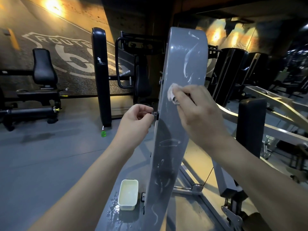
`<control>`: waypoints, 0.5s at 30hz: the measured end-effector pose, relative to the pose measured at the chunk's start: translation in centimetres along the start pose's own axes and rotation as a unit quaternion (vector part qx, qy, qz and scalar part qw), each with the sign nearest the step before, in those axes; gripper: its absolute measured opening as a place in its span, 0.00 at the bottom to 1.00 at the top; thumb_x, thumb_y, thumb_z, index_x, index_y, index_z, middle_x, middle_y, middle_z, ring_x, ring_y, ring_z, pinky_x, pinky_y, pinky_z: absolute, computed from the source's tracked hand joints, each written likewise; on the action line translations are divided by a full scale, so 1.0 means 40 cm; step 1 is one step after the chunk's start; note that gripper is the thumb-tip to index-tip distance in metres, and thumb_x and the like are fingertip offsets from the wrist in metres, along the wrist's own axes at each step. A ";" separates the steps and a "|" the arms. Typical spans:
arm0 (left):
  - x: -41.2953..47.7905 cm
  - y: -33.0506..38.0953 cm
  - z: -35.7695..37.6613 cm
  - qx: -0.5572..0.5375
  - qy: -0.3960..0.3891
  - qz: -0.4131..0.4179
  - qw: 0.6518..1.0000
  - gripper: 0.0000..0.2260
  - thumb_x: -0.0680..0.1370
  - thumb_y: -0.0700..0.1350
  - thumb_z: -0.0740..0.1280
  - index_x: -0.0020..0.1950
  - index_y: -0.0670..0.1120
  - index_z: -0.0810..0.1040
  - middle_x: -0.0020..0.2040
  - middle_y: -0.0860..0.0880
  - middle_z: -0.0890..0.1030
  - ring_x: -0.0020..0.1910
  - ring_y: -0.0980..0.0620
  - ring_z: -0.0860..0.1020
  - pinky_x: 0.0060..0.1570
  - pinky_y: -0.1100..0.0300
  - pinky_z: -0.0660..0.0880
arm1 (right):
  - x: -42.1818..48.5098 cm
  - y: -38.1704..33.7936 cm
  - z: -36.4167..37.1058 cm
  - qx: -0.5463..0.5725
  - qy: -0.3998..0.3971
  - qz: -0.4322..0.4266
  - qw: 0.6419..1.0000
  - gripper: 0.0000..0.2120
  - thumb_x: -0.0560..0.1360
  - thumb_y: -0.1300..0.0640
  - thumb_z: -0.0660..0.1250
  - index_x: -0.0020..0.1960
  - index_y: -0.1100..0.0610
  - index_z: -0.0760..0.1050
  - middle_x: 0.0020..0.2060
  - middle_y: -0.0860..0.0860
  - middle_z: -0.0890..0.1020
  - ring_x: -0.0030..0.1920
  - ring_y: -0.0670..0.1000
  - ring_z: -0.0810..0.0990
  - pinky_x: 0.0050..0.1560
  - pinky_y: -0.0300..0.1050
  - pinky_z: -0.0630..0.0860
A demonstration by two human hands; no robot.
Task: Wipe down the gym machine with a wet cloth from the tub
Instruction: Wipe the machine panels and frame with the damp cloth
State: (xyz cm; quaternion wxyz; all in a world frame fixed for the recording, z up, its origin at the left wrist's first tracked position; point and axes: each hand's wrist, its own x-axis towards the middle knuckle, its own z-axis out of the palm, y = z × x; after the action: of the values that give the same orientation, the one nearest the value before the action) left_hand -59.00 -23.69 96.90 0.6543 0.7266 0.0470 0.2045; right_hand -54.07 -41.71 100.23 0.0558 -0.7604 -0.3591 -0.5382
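Right hand [191, 112] clenches cloth [172, 93] on machine panel [178, 47]; sweep toward 12 o'clock streaks [189, 64] (overlap strokes). Left hand [138, 120] curled, hold unclear.

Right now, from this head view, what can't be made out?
Head view:
Cloth: mostly covered by the right hand holding it to the panel; full size hidden.
Left hand: fingers curl at the panel's edge; whether they grip the bolt there is unclear.
Tub: water level, too dim.
Green thing on the floor: too small to name.
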 end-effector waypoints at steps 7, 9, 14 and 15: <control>0.012 -0.027 0.029 -0.033 -0.033 0.004 0.999 0.12 0.81 0.39 0.66 0.58 0.54 0.81 0.50 0.47 0.83 0.51 0.48 0.82 0.46 0.58 0.81 | 0.026 -0.030 0.024 -0.027 0.008 0.013 1.000 0.19 0.78 0.72 0.62 0.68 0.67 0.76 0.53 0.60 0.80 0.49 0.59 0.75 0.46 0.51 0.74; 0.009 -0.033 0.025 -0.038 -0.048 0.010 0.998 0.13 0.81 0.37 0.65 0.59 0.53 0.82 0.50 0.48 0.84 0.50 0.49 0.82 0.47 0.58 0.81 | -0.023 -0.026 0.009 -0.018 -0.003 -0.012 1.000 0.15 0.83 0.68 0.60 0.66 0.67 0.78 0.53 0.58 0.82 0.51 0.58 0.74 0.44 0.52 0.74; 0.010 -0.042 0.020 -0.048 -0.030 0.007 0.998 0.12 0.82 0.37 0.63 0.55 0.51 0.84 0.47 0.52 0.86 0.44 0.55 0.83 0.48 0.56 0.81 | 0.052 -0.018 0.016 -0.041 0.011 0.019 0.999 0.16 0.77 0.71 0.66 0.64 0.65 0.79 0.50 0.58 0.80 0.48 0.59 0.74 0.43 0.53 0.75; 0.013 -0.043 0.020 -0.057 -0.020 -0.003 0.998 0.12 0.83 0.37 0.61 0.53 0.48 0.84 0.47 0.51 0.87 0.44 0.53 0.84 0.48 0.55 0.81 | 0.059 -0.025 0.023 -0.030 0.019 0.025 0.999 0.16 0.78 0.71 0.65 0.65 0.66 0.79 0.51 0.58 0.80 0.48 0.59 0.75 0.44 0.52 0.75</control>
State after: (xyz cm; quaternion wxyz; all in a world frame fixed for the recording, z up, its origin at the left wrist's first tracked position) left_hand -57.89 -24.00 95.30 0.6961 0.6917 0.0242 0.1910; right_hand -53.56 -39.38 101.59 0.0534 -0.7598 -0.3230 -0.5617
